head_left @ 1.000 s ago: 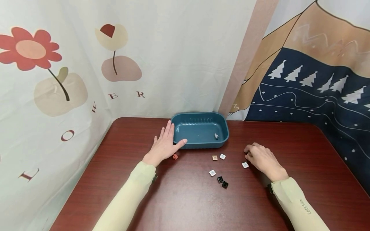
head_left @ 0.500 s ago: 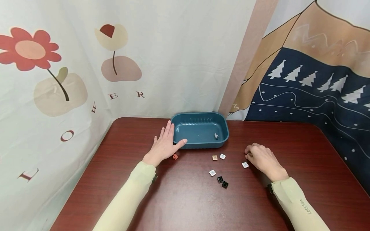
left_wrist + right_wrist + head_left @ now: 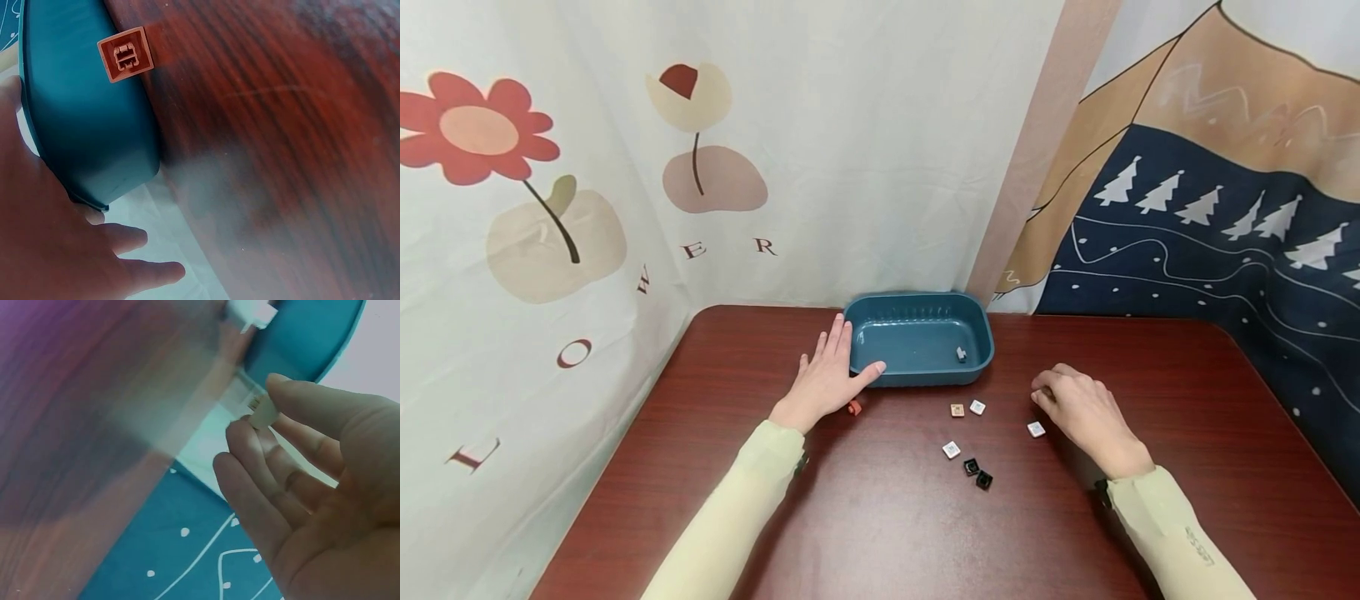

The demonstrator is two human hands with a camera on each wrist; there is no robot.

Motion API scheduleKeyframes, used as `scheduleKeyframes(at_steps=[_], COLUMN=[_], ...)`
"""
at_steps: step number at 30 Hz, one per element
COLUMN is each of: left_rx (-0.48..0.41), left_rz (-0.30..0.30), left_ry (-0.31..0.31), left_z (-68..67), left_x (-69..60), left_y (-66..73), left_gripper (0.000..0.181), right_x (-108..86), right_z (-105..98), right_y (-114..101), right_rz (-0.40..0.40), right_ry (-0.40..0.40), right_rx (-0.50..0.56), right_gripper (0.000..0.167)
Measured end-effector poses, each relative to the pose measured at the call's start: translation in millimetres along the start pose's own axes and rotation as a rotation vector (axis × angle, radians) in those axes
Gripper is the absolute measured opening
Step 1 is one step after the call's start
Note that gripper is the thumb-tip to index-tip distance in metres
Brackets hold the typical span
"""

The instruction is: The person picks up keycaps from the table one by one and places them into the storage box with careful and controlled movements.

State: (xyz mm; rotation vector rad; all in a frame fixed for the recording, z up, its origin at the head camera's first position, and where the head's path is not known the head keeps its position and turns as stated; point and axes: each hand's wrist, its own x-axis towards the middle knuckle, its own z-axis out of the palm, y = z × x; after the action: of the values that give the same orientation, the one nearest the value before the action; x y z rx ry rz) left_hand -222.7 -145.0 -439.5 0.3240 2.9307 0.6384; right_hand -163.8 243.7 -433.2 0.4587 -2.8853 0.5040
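Here, the right hand [image 3: 1086,410] pinches a pale cap [image 3: 265,412] above the right half of the desk [image 3: 880,525].
The thumb and a fingertip grip it, well apart from the tray [image 3: 917,380], which stands midway along the desk's far edge; the left hand [image 3: 826,372] lies flat with fingers spread on the tray's left end, gripping nothing. A grey cap [image 3: 961,355] sits inside, by the tray's near right corner. Off the near left corner lies a red cap [image 3: 125,54], hollow side showing. A tan cap [image 3: 957,410] and a white cap [image 3: 977,407] lie side by side off the tray's near edge, with a second white cap [image 3: 951,450] and two black caps [image 3: 977,473] closer to the desk's near edge. A third white cap [image 3: 1036,429] is just beside the right hand.
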Motion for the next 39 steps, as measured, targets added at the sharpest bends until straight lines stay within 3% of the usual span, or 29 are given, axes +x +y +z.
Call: scheduleKeyframes(at_steps=[13,23,39], left_rx=[0.009,0.001,-0.005], left_rz=[0.004,0.007,0.006], left_ry=[0.007,0.01,0.015], left_z=[0.6,1.6,-0.6], left_x=[0.0,1.4,-0.9], left_y=[0.6,1.0,2.3], left_gripper=[0.108,0.108,0.107], right_x=[5.3,9.7,33.7], right_z=[1,3,1], right_y=[-20,-33,-60], right_rz=[-0.087,-0.091,-0.147], right_ry=[0.242,0.365,0.435], right_rx=[0.033,0.092,0.166], right_gripper=[0.011,0.015,0.018])
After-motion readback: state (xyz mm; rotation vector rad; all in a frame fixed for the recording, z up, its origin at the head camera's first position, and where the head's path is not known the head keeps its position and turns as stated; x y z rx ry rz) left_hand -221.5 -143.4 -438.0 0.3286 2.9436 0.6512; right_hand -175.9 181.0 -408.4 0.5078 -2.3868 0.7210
